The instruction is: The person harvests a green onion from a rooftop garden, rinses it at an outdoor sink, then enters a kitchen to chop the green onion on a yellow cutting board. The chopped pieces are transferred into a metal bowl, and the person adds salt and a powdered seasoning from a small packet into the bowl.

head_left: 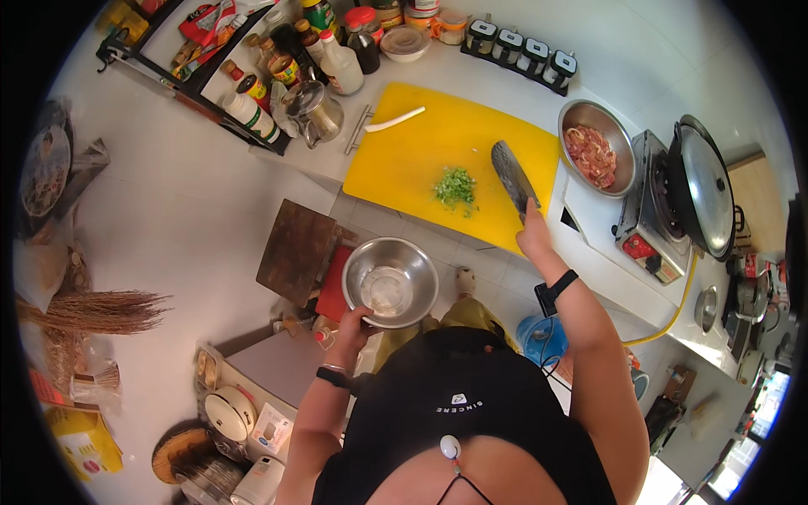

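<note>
My left hand (356,328) grips the near rim of a stainless steel bowl (413,262), held off the counter in front of my body. The bowl looks bare inside apart from some light reflections. In my right hand (536,237) is the handle of a kitchen cleaver (512,170), its dark blade lying flat over the right side of a yellow cutting board (398,167). To the left of the blade, a small heap of chopped green onion (456,186) rests on the board. One white stalk piece (396,120) lies near the board's far left corner.
Right of the board stands a steel bowl of sliced raw meat (591,156), beside a gas stove (656,208) bearing a lidded wok (707,186). Sauce bottles (341,66), a glass pitcher (314,110) and spice jars (521,50) line the back. A blue bucket (543,338) is below.
</note>
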Action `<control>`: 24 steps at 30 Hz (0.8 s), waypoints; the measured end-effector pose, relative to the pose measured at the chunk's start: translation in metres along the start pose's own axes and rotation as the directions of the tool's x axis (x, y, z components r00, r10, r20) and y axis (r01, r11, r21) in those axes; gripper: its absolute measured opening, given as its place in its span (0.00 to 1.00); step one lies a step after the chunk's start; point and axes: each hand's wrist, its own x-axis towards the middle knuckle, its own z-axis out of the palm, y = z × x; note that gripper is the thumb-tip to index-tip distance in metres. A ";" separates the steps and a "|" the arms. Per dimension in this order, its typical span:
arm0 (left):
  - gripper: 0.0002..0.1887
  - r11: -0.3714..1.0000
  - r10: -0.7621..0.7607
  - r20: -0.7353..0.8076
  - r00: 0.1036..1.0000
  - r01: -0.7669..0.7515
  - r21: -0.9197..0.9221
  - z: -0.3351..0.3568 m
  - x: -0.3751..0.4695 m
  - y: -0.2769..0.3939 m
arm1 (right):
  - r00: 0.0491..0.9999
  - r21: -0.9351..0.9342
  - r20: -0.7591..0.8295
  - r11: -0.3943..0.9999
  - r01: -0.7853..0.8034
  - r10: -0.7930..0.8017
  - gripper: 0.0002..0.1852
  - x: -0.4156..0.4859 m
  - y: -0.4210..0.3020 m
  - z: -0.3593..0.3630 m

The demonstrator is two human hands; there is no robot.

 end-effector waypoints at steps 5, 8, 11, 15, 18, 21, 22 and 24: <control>0.25 1.000 0.003 0.029 1.000 -0.003 0.026 0.017 0.028 -0.020 | 0.993 0.106 -0.089 0.991 0.086 -0.076 0.22 0.042 0.005 -0.040; 0.23 0.999 -0.011 0.016 1.000 0.010 0.053 0.036 0.039 -0.019 | 0.984 0.087 -0.080 0.982 0.166 -0.159 0.19 0.065 -0.003 -0.050; 0.23 0.998 -0.023 0.039 0.999 0.021 0.056 0.053 0.045 -0.013 | 0.966 0.112 -0.039 0.960 0.258 -0.255 0.18 0.080 -0.013 -0.054; 0.26 0.998 -0.038 0.076 0.996 0.035 0.043 0.069 0.049 -0.003 | 0.920 0.109 0.107 0.924 0.366 -0.377 0.18 0.083 -0.026 -0.061; 0.29 0.999 -0.044 0.077 0.996 0.042 0.034 0.076 0.050 0.003 | 0.875 0.096 0.199 0.897 0.431 -0.442 0.17 0.079 -0.038 -0.064; 0.27 0.997 -0.072 0.106 0.992 0.073 -0.013 0.080 0.052 0.009 | 0.831 0.105 0.248 0.867 0.488 -0.498 0.17 0.071 -0.050 -0.065; 0.27 0.996 -0.079 0.114 0.990 0.083 -0.030 0.081 0.053 0.011 | 0.815 0.113 0.258 0.854 0.509 -0.519 0.17 0.068 -0.054 -0.065; 0.25 0.996 -0.076 0.140 0.987 0.081 -0.027 0.083 0.055 0.014 | 0.781 0.109 0.309 0.836 0.538 -0.542 0.18 0.060 -0.062 -0.066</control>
